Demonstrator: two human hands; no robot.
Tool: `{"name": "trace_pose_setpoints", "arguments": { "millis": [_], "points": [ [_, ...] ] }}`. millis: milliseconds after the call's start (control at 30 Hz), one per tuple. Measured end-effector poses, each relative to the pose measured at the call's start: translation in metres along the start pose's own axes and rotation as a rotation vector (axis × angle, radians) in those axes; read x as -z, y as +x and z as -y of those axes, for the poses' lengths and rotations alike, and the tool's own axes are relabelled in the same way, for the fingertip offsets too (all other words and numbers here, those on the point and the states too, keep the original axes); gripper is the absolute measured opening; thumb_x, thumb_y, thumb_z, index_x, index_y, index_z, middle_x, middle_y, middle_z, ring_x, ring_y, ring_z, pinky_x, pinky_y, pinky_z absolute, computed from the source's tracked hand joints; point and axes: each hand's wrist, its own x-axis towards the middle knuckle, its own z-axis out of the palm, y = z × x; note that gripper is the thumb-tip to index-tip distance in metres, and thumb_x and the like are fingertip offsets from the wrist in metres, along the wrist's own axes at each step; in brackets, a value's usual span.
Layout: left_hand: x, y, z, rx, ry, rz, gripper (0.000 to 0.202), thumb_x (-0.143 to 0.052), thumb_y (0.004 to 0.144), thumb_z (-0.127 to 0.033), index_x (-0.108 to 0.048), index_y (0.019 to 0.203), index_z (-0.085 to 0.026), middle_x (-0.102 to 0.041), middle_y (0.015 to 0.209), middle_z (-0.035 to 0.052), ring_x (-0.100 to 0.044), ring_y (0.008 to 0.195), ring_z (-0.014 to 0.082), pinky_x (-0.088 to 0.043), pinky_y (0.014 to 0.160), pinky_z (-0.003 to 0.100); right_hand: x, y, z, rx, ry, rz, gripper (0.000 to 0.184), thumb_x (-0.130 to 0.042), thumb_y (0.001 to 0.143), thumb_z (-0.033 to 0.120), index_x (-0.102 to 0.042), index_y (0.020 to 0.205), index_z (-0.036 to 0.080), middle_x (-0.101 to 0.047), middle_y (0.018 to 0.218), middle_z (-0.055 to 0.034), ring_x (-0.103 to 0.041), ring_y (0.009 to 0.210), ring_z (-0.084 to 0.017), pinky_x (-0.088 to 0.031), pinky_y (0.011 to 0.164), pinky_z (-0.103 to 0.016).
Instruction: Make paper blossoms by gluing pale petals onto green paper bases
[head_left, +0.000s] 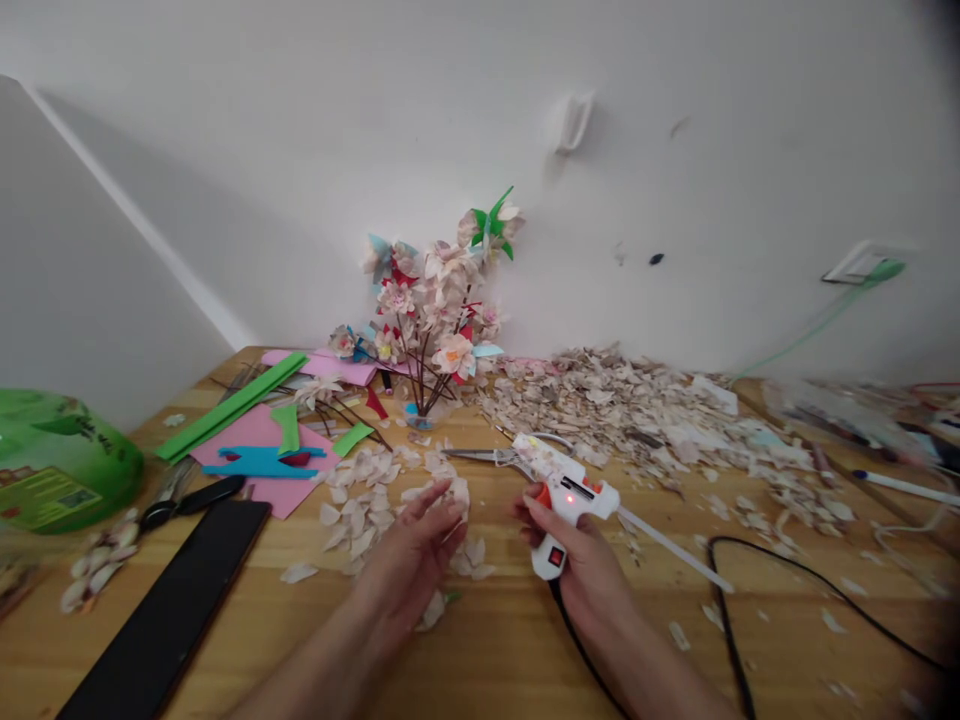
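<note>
My right hand (574, 560) is wrapped around the handle of a white glue gun (566, 495). Its red light glows, and a clear glue stick (675, 547) sticks out of the back. The nozzle points up and left, over a pair of scissors (480, 455) lying on the table. My left hand (416, 545) is curled, with a pale petal piece (456, 492) at its fingertips; the fingers partly hide it. Loose white petals (360, 510) lie left of this hand. A petal with a bit of green (435, 608) shows just below it.
Petal flowers on stems (442, 300) stand by the wall. A heap of dry petals (600, 400) spreads at the back right. Coloured paper (259, 440), a black phone (172, 610) and a green bottle (64, 460) are on the left. A black cord (810, 572) runs right.
</note>
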Motion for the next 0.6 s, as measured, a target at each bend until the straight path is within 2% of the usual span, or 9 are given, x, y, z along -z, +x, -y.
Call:
{"name": "trace_pose_setpoints", "arguments": {
  "millis": [167, 367, 500, 600],
  "points": [
    [-0.01, -0.005, 0.016, 0.024, -0.097, -0.002, 0.029, -0.062, 0.072, -0.005, -0.057, 0.095, -0.021, -0.065, 0.089, -0.0007, -0.062, 0.078, 0.0068, -0.049, 0.072, 0.016, -0.011, -0.009, -0.003, 0.001, 0.027, 0.068, 0.036, -0.082, 0.045, 0.019, -0.063, 0.075, 0.02, -0.068, 0.072, 0.0013, -0.065, 0.075, -0.021, -0.047, 0.059, -0.026],
    [-0.013, -0.007, 0.032, 0.039, -0.13, 0.082, 0.027, -0.066, 0.07, -0.011, -0.058, 0.094, -0.021, -0.066, 0.093, -0.0006, -0.061, 0.083, 0.0085, -0.046, 0.074, 0.018, -0.011, -0.01, -0.01, 0.016, 0.026, 0.076, 0.042, -0.08, 0.046, 0.016, -0.059, 0.082, 0.021, -0.067, 0.07, 0.0039, -0.063, 0.066, -0.016, -0.047, 0.062, -0.026],
    [-0.013, -0.008, 0.031, 0.012, -0.071, 0.106, 0.035, -0.07, 0.066, -0.017, -0.055, 0.097, -0.023, -0.066, 0.09, -0.0013, -0.061, 0.082, 0.0098, -0.045, 0.073, 0.02, -0.008, -0.01, -0.009, 0.025, -0.019, 0.068, 0.043, -0.08, 0.046, 0.017, -0.058, 0.083, 0.021, -0.066, 0.068, 0.0037, -0.061, 0.064, -0.017, -0.046, 0.057, -0.026],
    [-0.009, -0.006, 0.023, -0.023, 0.084, 0.114, 0.05, -0.076, 0.056, -0.02, -0.052, 0.099, -0.022, -0.065, 0.084, -0.0014, -0.061, 0.074, 0.0111, -0.045, 0.067, 0.023, -0.004, -0.009, -0.007, -0.001, -0.056, 0.103, 0.043, -0.079, 0.046, 0.019, -0.057, 0.083, 0.021, -0.066, 0.066, 0.0038, -0.06, 0.06, -0.016, -0.044, 0.054, -0.025]
  ]
}}
